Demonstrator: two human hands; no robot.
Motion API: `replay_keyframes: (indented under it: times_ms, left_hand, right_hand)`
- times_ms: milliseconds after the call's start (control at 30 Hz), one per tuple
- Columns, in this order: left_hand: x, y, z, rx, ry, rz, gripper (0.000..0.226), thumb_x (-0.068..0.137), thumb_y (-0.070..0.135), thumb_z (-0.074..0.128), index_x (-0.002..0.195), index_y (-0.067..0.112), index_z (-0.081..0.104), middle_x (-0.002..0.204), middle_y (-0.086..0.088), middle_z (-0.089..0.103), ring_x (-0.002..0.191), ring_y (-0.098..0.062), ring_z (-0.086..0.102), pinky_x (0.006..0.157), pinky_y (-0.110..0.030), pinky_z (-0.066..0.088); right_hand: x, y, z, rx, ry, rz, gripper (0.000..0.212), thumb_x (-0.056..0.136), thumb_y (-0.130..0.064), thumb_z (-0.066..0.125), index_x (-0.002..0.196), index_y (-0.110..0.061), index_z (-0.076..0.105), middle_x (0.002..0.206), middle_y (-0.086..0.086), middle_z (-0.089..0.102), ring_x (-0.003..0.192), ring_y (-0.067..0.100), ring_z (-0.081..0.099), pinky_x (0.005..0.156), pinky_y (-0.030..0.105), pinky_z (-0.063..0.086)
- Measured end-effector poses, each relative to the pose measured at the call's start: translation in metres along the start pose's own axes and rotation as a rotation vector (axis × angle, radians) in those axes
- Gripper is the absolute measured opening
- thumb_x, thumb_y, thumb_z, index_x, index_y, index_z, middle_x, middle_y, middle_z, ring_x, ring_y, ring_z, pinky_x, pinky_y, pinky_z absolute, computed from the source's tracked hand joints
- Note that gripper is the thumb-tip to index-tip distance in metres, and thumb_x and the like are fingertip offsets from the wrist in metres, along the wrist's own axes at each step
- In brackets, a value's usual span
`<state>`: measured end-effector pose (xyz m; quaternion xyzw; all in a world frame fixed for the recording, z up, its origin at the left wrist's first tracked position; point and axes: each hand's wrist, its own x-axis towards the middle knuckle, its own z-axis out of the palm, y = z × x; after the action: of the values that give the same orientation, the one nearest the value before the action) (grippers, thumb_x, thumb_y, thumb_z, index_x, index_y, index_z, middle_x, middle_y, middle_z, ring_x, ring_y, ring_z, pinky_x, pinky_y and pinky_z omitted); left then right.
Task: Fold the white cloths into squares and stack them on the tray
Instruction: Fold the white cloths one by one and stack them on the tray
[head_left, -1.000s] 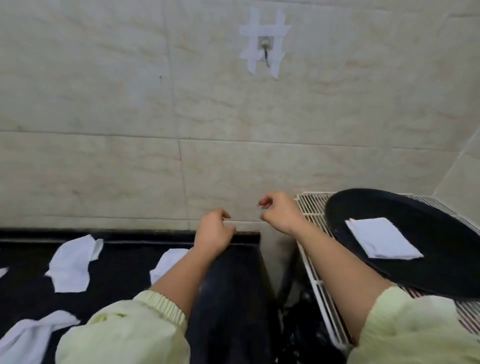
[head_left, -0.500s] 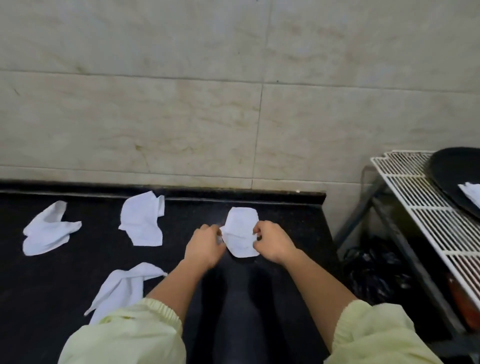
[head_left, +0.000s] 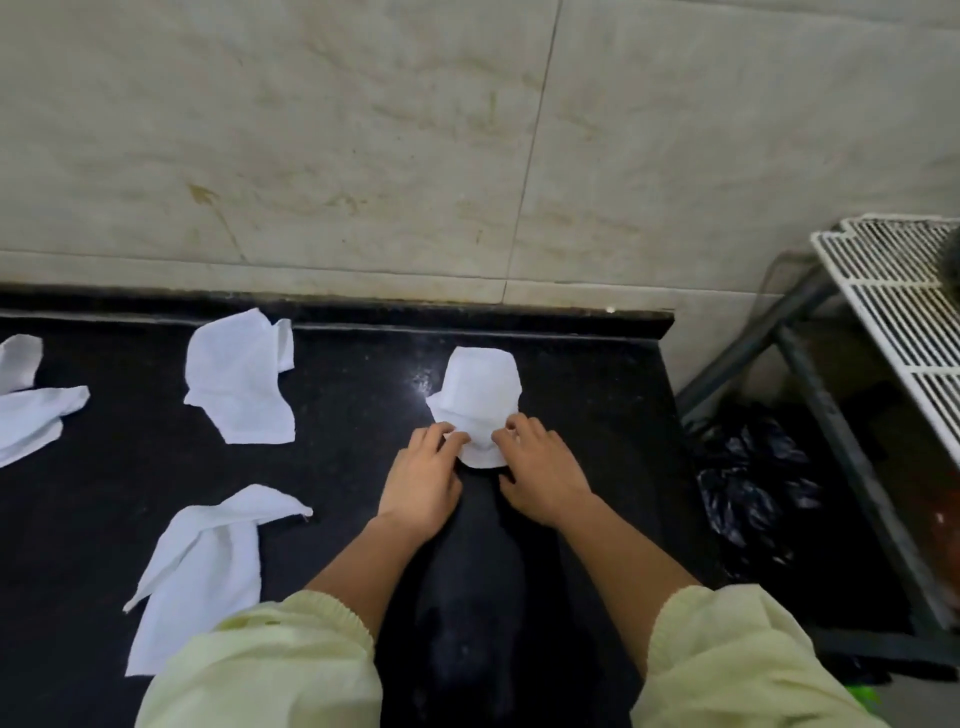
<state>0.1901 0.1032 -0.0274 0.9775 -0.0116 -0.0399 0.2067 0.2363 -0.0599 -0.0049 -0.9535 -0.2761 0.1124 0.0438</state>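
Note:
A small crumpled white cloth (head_left: 480, 395) lies on the black counter (head_left: 587, 415) near its right end. My left hand (head_left: 423, 475) pinches the cloth's near left edge and my right hand (head_left: 537, 467) pinches its near right edge, close together. Three more unfolded white cloths lie to the left: one at the back (head_left: 241, 384), one at the front (head_left: 202, 571), one at the far left edge (head_left: 31, 405). Only a dark sliver of the tray (head_left: 951, 260) shows at the right border, on the wire rack.
A white wire rack (head_left: 893, 306) on a grey metal frame stands right of the counter, across a gap. A black plastic bag (head_left: 753, 493) lies on the floor beneath it. A tiled wall runs behind the counter.
The view has swung left and down, away from the tray. My hands came down from in front of the wall onto the cloth and have drawn together along its near edge.

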Motion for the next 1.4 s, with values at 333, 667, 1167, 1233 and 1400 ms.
replay_keyframes:
  times_ms: [333, 667, 1167, 1233, 1400]
  left_hand:
    - [0.015, 0.007, 0.006, 0.039, -0.004, -0.059, 0.028, 0.092, 0.025, 0.052, 0.118, 0.016, 0.059, 0.120, -0.001, 0.052, 0.111, -0.021, 0.045, 0.083, -0.034, 0.043]
    - [0.002, 0.024, -0.028, -0.165, 0.067, -0.074, 0.008, 0.086, 0.017, 0.052, 0.085, 0.010, 0.047, 0.084, -0.003, 0.058, 0.076, -0.025, 0.055, 0.060, -0.033, 0.038]
    - [-0.035, 0.042, -0.100, -0.492, 0.107, -0.136, 0.024, 0.082, 0.016, 0.059, 0.058, 0.016, 0.055, 0.055, 0.005, 0.049, 0.055, -0.010, 0.041, 0.055, -0.026, 0.034]
    - [-0.035, 0.037, -0.104, -0.536, 0.121, -0.191, 0.021, 0.083, 0.019, 0.063, 0.065, 0.008, 0.064, 0.058, 0.002, 0.053, 0.056, -0.008, 0.043, 0.056, -0.024, 0.036]
    - [-0.038, 0.028, -0.119, -0.649, 0.210, -0.185, 0.036, 0.085, 0.040, 0.068, 0.068, 0.009, 0.066, 0.069, -0.005, 0.066, 0.059, -0.007, 0.049, 0.059, -0.022, 0.040]
  right_hand:
    - [0.009, 0.006, 0.010, 0.265, 0.133, 0.128, 0.024, 0.094, -0.019, 0.046, 0.110, -0.012, 0.062, 0.115, 0.004, 0.059, 0.108, 0.022, 0.049, 0.086, 0.033, 0.037]
    - [-0.013, -0.004, -0.026, 0.770, 0.190, 0.257, 0.016, 0.087, -0.013, 0.049, 0.077, -0.005, 0.059, 0.074, 0.004, 0.059, 0.070, 0.017, 0.052, 0.067, 0.038, 0.044]
    - [-0.051, 0.028, -0.116, 1.128, 0.305, 0.166, 0.017, 0.084, -0.003, 0.064, 0.083, -0.015, 0.075, 0.083, -0.002, 0.073, 0.077, 0.004, 0.066, 0.069, 0.017, 0.051]
    - [-0.052, 0.032, -0.117, 1.188, 0.307, 0.210, 0.015, 0.084, -0.006, 0.067, 0.084, -0.017, 0.077, 0.085, -0.001, 0.074, 0.081, 0.009, 0.068, 0.071, 0.022, 0.052]
    - [-0.052, 0.042, -0.120, 1.323, 0.338, 0.277, 0.007, 0.085, -0.015, 0.071, 0.086, -0.017, 0.077, 0.088, 0.003, 0.076, 0.084, 0.016, 0.071, 0.077, 0.031, 0.056]
